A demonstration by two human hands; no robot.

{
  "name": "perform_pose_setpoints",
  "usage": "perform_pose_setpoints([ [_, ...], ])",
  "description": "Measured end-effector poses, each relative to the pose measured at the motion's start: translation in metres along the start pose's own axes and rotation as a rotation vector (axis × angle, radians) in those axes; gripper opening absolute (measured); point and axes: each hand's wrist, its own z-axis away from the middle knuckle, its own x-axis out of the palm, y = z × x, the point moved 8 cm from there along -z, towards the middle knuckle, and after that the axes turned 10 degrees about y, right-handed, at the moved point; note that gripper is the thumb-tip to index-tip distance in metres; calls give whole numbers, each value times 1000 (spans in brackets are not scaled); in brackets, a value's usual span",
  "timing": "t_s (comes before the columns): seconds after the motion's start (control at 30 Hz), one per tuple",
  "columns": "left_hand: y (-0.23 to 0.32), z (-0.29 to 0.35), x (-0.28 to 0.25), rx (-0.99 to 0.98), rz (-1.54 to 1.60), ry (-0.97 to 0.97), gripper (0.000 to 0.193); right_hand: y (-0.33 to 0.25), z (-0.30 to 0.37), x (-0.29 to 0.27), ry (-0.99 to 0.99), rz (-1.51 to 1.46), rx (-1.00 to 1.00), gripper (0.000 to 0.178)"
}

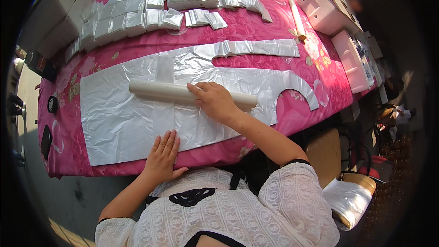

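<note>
A thin, translucent white plastic apron [119, 123] lies spread on the table, creased, with a long strip and a curved strap at its right end. Across its middle rests a white tube [155, 89], roughly level from left to right. My right hand [214, 102] is on the tube right of its middle, fingers bent over it. Flat on the apron's near edge, my left hand [163, 152] presses down with its fingers stretched out, apart from the tube.
A pink floral cloth [256, 23] covers the table. Stacks of folded plastic packets [132, 18] line the far side. A second tube [297, 18] lies near white foam boxes [327, 9] at right. A tape roll [52, 104] and a phone [46, 142] sit at left. A chair [324, 155] stands right.
</note>
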Motion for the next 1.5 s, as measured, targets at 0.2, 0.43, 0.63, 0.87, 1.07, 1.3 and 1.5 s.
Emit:
perform_pose_setpoints([
  [0.2, -5, -6, -18, 62, 288, 45, 93, 102, -1, -46, 155, 172, 338, 46],
  [0.43, -1, -7, -12, 41, 131, 4, 84, -28, 11, -14, -133, -250, -83, 46],
  [0.63, 16, -3, 4, 17, -13, -6, 80, -50, -1, 19, -157, -205, -236, 46],
  [0.87, 17, -1, 8, -33, 28, -17, 72, 6, -78, 45, -22, -96, -130, 47],
  [1.07, 17, 6, -2, 105, 65, 5, 58, 20, -101, 49, 24, -25, -118, 48],
  [1.3, 0, 25, -28, 234, 286, 136, 43, -53, -13, 34, -260, -456, -157, 43],
  [1.5, -4, 29, -35, 310, 316, 165, 36, -90, 29, 32, -290, -394, -275, 46],
])
